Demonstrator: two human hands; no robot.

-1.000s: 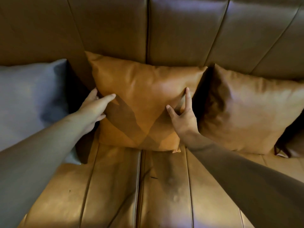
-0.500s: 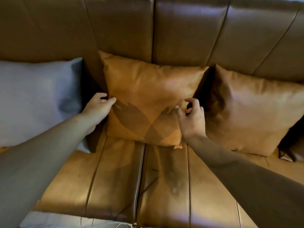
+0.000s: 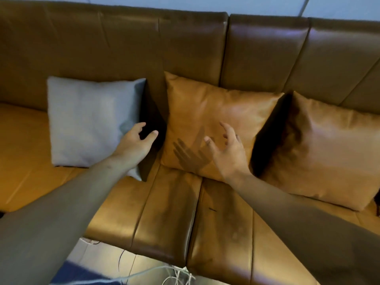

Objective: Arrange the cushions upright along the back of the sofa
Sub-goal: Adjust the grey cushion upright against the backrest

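Three cushions lean upright against the brown leather sofa back [image 3: 127,44]: a grey fabric cushion [image 3: 88,120] on the left, a tan leather cushion [image 3: 216,112] in the middle and a darker tan leather cushion [image 3: 333,145] on the right. My left hand [image 3: 136,144] hovers at the grey cushion's right edge, in the gap beside the middle cushion, fingers curled apart and holding nothing. In front of the middle cushion's lower part my right hand [image 3: 228,150] is spread open, clear of the leather, casting a shadow on it.
The sofa seat [image 3: 168,219] stretches in front of the cushions to its front edge. Below that edge lie white cables [image 3: 176,274] on the floor and a blue fabric patch [image 3: 82,276]. A pale wall [image 3: 246,5] rises behind the sofa back.
Both hands have let go of the middle cushion's sides and pulled back. My view has drawn away and up, now taking in the whole grey cushion and the sofa's front edge.
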